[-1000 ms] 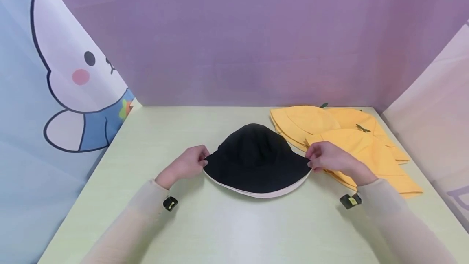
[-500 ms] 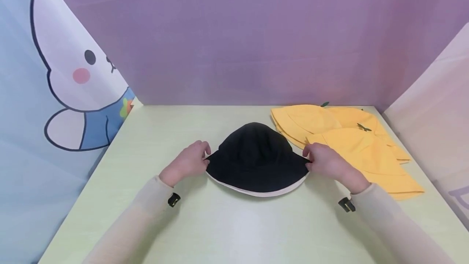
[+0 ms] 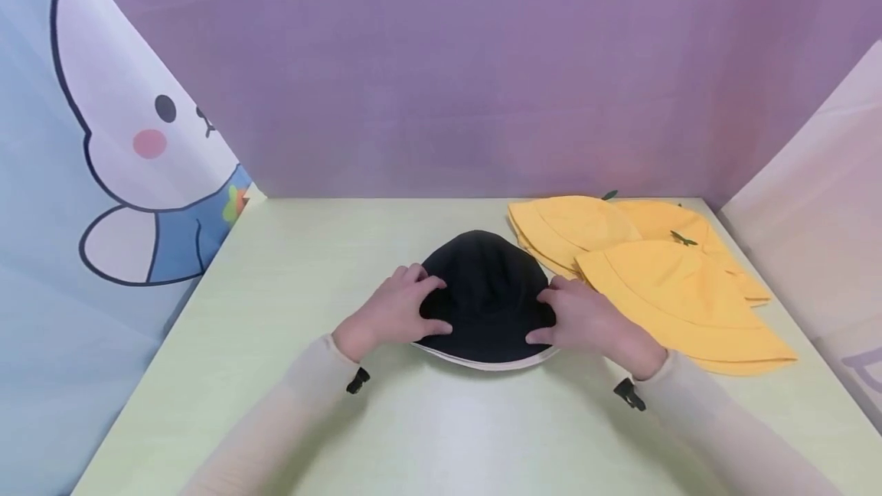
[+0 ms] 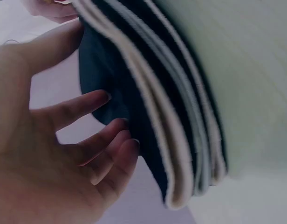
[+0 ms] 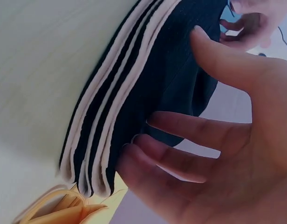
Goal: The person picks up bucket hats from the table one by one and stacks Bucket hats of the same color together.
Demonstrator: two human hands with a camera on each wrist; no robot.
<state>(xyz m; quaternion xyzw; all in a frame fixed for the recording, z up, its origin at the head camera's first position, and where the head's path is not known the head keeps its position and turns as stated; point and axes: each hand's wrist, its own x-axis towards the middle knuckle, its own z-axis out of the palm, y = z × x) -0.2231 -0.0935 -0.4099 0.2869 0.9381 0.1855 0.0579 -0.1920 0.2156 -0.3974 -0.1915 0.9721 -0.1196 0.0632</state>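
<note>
In the head view, black bucket hats [image 3: 485, 305] sit stacked at mid-table, crowns up and domed. Both wrist views show several pale-edged brims [image 4: 153, 107] layered one over another. From the left, my left hand [image 3: 393, 308] touches the top hat with thumb and fingers spread apart. My right hand [image 3: 596, 324] does the same on the opposite side, its thumb over the front of the brim. In the right wrist view its fingertips [image 5: 155, 122] rest against the dark cloth. Neither hand is closed round the brims.
Yellow bucket hats [image 3: 682, 289] with small green leaf sprigs lie overlapping at the back right, close to my right hand. A purple curtain [image 3: 441, 83] stands behind the pale table [image 3: 455, 435]. A curtain with a cartoon rabbit [image 3: 138, 197] hangs on the left.
Both hands have released the brim's side edges and moved inward onto the hat, fingers spreading. The black hats have stayed in place, and the yellow hats have not moved.
</note>
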